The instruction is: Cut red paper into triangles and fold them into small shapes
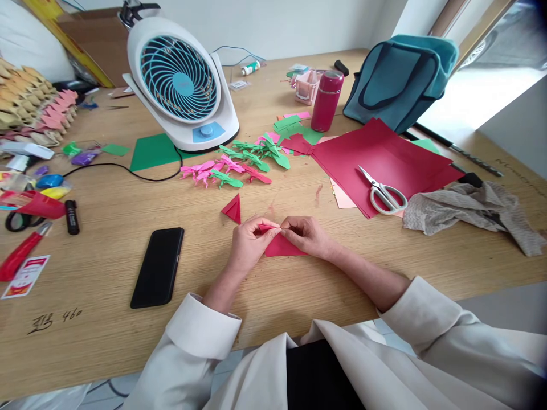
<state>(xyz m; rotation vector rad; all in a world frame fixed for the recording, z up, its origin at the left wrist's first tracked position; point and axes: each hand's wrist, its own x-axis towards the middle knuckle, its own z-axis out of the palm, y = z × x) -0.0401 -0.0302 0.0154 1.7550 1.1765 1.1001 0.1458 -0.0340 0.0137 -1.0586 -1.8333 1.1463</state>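
Pinching a small piece of red paper (pixel 285 247) by its folded top edge, pretty much at the near middle of a wood-grain surface (pixel 213 336). Gripping that edge between thumb and fingers of the left hand (pixel 251 242), and nipping it again right next to that with the right hand (pixel 308 234), fingers curled in. Can't make out the exact crease under those fingertips, tbh.

Also seeing a red folded triangle (pixel 232 209) just beyond the left hand, lying loose. Got a black phone (pixel 157 267) flat on the surface to the left of the left forearm, and a black marker (pixel 72 217) farther out that way, near a red-handled cutter (pixel 21 253) and a red-and-white card (pixel 26 277).

Looking further back, spotting a loose heap of folded green, pink and red paper pieces (pixel 250 159) in front of a white fan (pixel 183 85), plus a green sheet (pixel 149 151) beside its base.

Over on the right, showing a stack of big red sheets (pixel 384 148) with white-handled scissors (pixel 387 199) on top, and next to those, a crumpled grey cloth (pixel 448 208). Behind the stack, finding an upright dark pink flask (pixel 327 105), a small pink basket (pixel 306 86) just beside it, and a teal bag (pixel 395 80).
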